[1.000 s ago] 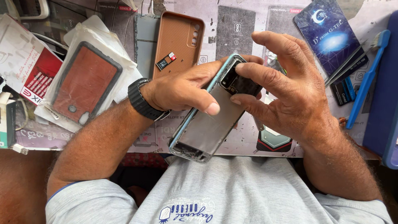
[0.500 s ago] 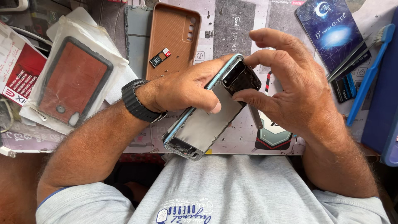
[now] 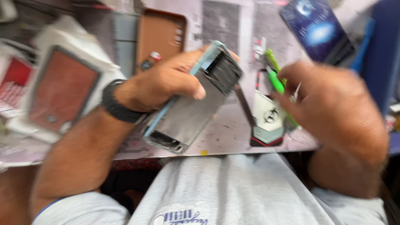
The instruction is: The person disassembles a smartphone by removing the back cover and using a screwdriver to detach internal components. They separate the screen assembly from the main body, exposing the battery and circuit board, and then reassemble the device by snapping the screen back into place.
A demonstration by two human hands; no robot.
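My left hand [image 3: 166, 85], with a black watch on its wrist, grips an opened phone [image 3: 196, 110] with a light blue frame. The phone is tilted above the desk's front edge, with its bare metal inside and dark camera block facing up. My right hand [image 3: 333, 112] is apart from the phone, to its right. Its curled fingers rest at a green-handled tool [image 3: 275, 79] lying by a small white and grey stand [image 3: 266, 121]. Motion blur hides whether the fingers grip the tool. A thin dark strip [image 3: 243, 104] shows between the phone and the stand.
A brown phone case [image 3: 160, 35] lies on the grey work mat [image 3: 233, 133] behind the phone. A red-brown case in white wrapping [image 3: 62, 89] sits at the left. A dark blue box [image 3: 316, 27] and blue items lie at the back right.
My right hand has left the phone's camera end and moved right to the green tool. My left hand has kept hold of the phone and raised it slightly.
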